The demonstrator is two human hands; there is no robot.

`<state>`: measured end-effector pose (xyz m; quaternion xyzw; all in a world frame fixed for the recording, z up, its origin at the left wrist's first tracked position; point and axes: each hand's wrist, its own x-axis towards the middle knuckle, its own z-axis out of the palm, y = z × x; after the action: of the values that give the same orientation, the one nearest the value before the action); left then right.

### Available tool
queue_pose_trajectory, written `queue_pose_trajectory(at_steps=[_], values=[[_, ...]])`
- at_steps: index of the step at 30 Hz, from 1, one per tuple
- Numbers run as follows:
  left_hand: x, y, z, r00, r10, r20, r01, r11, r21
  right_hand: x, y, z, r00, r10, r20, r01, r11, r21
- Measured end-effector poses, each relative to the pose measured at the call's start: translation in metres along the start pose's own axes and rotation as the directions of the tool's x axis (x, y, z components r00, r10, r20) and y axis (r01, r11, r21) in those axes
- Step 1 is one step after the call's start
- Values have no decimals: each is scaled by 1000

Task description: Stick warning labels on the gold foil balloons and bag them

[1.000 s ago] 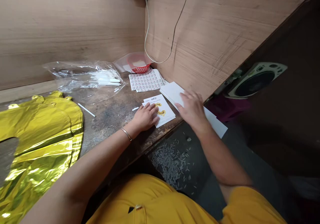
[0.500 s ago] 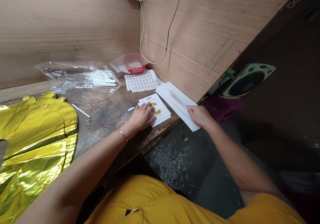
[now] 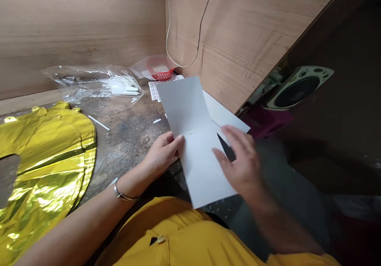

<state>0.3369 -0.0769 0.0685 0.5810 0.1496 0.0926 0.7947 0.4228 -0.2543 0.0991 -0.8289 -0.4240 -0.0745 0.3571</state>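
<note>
A folded white card (image 3: 193, 139) is held up over the front edge of the wooden table (image 3: 127, 133), its crease running across the middle. My left hand (image 3: 162, 153) pinches the card's left edge at the crease. My right hand (image 3: 241, 161) lies against the card's right side with fingers spread, slightly blurred. Behind the card, a stack of white cards (image 3: 223, 115) rests on the table against the right wall.
Gold foil balloons (image 3: 41, 159) lie at the left. A clear plastic bag of white sticks (image 3: 98, 85) sits at the back, beside a red basket (image 3: 160, 71) and a label sheet (image 3: 153, 91). A fan (image 3: 297, 89) sits at right. White scraps litter the floor.
My left hand left the printed card on the table and now grips a white card lifted off the stack. My right hand moved from the stack's end to the card's side.
</note>
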Motion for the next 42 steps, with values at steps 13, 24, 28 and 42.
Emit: queue_pose_trajectory(at_steps=[13, 24, 28, 42], values=[[-30, 5, -20, 990, -142, -12, 142, 985, 101, 12, 31, 32, 853, 245, 461, -520, 473, 711], [-29, 4, -21, 976, -213, -40, 204, 965, -167, 15, 30, 30, 853, 142, 502, -511, 422, 749], [-32, 5, -22, 984, -170, -56, 155, 965, -212, 15, 32, 27, 791, 149, 593, -608, 300, 735], [-34, 4, -27, 969, 244, -41, -203, 880, 430, 36, 29, 25, 773, 151, 616, -572, 586, 575]])
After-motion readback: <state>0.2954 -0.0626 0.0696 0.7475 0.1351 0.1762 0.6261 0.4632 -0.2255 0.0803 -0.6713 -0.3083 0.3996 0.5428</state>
